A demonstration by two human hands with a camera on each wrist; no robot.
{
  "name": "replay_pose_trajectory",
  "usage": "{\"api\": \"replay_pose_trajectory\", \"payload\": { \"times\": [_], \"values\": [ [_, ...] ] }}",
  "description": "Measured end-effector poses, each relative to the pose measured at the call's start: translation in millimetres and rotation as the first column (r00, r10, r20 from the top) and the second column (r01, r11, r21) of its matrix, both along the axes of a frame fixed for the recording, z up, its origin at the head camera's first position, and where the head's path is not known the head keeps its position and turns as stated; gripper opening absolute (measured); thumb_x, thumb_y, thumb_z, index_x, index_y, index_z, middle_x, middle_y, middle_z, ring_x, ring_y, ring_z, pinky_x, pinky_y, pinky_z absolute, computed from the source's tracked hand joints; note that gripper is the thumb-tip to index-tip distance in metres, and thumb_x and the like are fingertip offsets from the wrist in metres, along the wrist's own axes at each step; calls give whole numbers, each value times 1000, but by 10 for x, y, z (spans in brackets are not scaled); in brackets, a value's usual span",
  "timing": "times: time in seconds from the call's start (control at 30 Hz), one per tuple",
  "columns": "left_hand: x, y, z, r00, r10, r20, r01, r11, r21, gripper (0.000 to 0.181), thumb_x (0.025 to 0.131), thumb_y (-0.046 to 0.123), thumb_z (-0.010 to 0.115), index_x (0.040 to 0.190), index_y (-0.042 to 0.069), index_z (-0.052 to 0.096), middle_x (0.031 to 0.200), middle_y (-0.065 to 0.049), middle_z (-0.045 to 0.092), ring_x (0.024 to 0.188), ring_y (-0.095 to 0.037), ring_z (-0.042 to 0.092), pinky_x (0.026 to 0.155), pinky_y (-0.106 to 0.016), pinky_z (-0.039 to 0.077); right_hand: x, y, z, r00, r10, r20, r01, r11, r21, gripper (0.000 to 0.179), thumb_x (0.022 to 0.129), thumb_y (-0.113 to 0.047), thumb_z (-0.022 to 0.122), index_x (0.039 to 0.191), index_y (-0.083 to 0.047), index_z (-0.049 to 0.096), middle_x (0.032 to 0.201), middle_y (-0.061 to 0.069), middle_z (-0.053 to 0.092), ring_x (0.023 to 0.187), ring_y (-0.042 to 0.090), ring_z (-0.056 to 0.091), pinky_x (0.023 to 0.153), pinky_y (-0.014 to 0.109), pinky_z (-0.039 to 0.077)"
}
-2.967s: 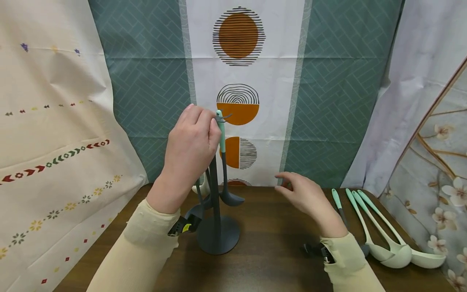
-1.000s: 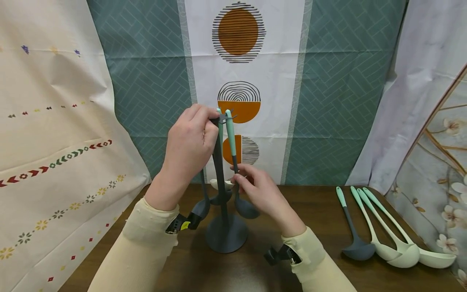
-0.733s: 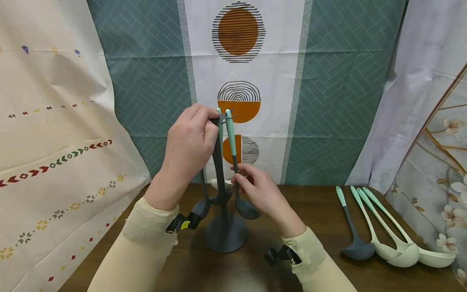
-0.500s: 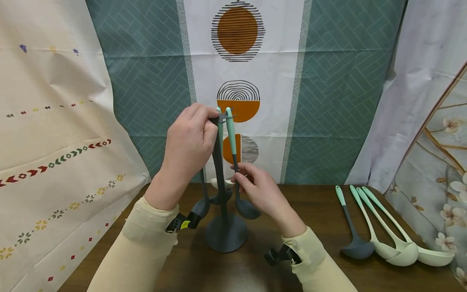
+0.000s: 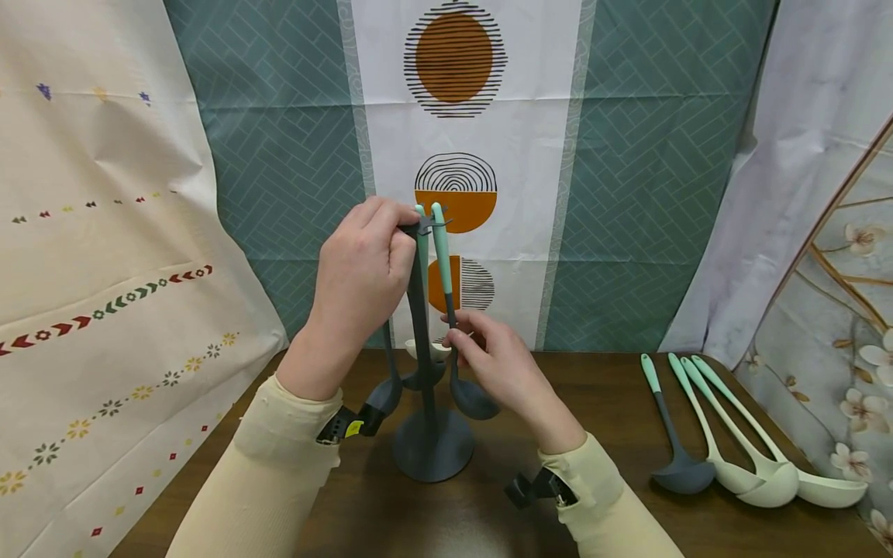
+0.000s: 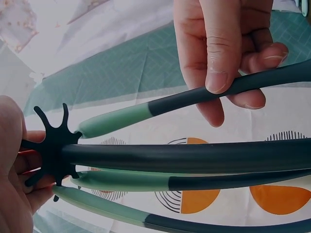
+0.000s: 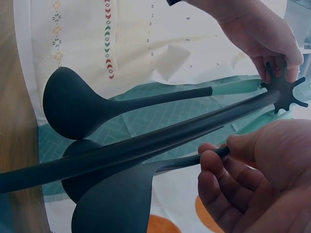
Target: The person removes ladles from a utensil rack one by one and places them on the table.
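Observation:
A dark grey utensil stand (image 5: 417, 310) with a round base (image 5: 432, 449) stands upright on the table. My left hand (image 5: 363, 271) holds its top, by the ring of hooks (image 6: 53, 148). A dark ladle (image 5: 473, 399) with a mint handle hangs at the stand's right side, its handle tip at a hook. My right hand (image 5: 498, 356) pinches that ladle's dark shaft between thumb and fingers. Two more dark ladles hang from the stand; one bowl (image 5: 385, 397) is at the left, another bowl (image 5: 427, 376) behind the pole.
On the wooden table's right side lie a dark ladle (image 5: 684, 473) and several pale ladles (image 5: 774, 488) with mint handles. A pale bowl shape (image 5: 418, 350) shows behind the stand. Patterned cloths (image 5: 279, 155) hang at the back and both sides.
Since 3 seconds ago my right hand has moved left and taken hold of the hanging ladle's shaft. The stand has turned, shifting the hanging ladles. Over the last second almost nothing has moved.

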State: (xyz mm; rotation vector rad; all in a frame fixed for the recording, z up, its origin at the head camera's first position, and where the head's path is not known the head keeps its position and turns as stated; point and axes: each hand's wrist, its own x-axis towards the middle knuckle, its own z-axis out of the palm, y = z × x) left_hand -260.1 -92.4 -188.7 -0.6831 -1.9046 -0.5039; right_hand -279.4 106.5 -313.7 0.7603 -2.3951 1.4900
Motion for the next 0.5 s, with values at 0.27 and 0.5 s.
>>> {"api": "replay_pose_trajectory", "payload": {
  "times": [0.27, 0.5],
  "values": [
    [-4, 6, 0, 1000, -7, -8, 7, 1000, 7, 35, 107, 8, 43, 117, -1, 76, 115, -14, 74, 102, -31, 65, 82, -45, 60, 8, -10, 9, 1000, -12, -1, 12, 1000, -18, 20, 114, -25, 63, 131, -18, 71, 105, 2, 75, 87, 30, 71, 78, 43, 58],
    [-2, 9, 0, 1000, -10, -8, 10, 1000, 8, 35, 107, 8, 43, 117, -1, 76, 114, -14, 74, 101, -31, 66, 82, -45, 60, 21, -25, 10, 1000, -23, -6, 23, 999, -27, 19, 113, -24, 65, 130, -18, 71, 106, 7, 75, 82, 19, 68, 77, 42, 57]
  ]
}}
